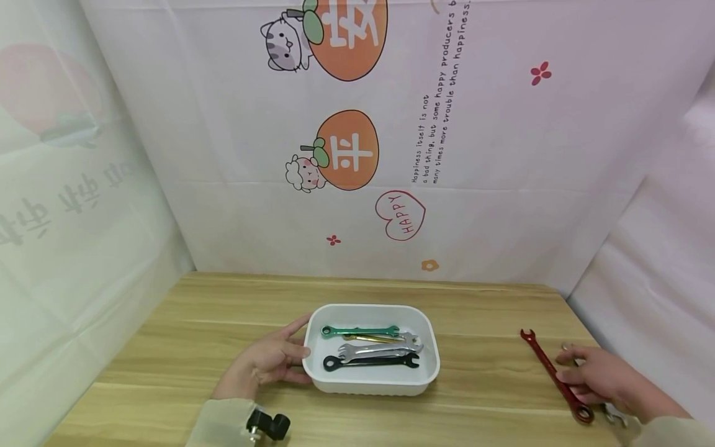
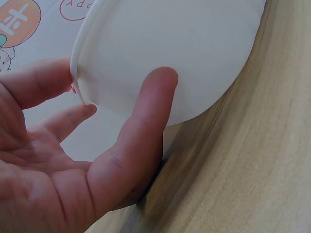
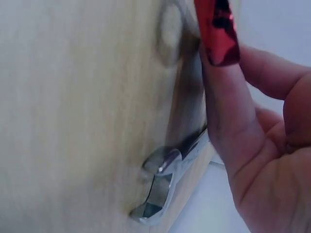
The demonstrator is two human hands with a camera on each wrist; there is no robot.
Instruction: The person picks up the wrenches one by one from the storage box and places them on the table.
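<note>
At the white plastic box (image 1: 371, 386), the left hand (image 1: 274, 360) rests against the left end. Its fingers are spread and fairly straight, with the thumb (image 2: 150, 104) against the outer wall in the left wrist view. Inside the box lie several wrenches: a green one (image 1: 360, 331), a gold one (image 1: 374, 339), silver ones (image 1: 380, 349) and a black one (image 1: 371, 362). Over on the right, the right hand (image 1: 606, 379) pinches a red wrench (image 1: 544, 357), its end raised above the table. A silver wrench (image 3: 167, 174) lies on the tabletop beneath that hand.
The wooden table (image 1: 475, 403) meets a printed white cloth (image 1: 486, 217) along its back edge. More cloth hangs at the left and right sides. A black clip-like piece (image 1: 270, 425) sits at the left sleeve.
</note>
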